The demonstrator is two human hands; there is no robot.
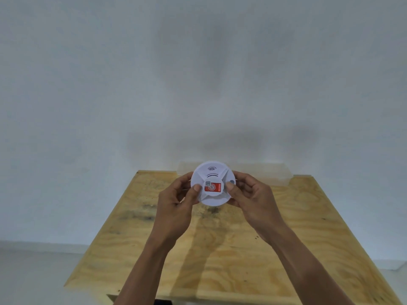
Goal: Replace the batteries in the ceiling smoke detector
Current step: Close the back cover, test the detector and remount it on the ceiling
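A round white smoke detector (212,172) with a red label on its centre is held up above the plywood table (220,238), its face turned toward me. My left hand (176,205) grips its left edge, thumb on the front. My right hand (253,194) grips its right edge, thumb pressed near a small grey button. No batteries are visible.
A clear plastic box (264,172) lies at the table's far edge against the white wall (198,73), partly behind the detector. The tabletop has dark stains near its middle. The floor shows to the left and right of the table.
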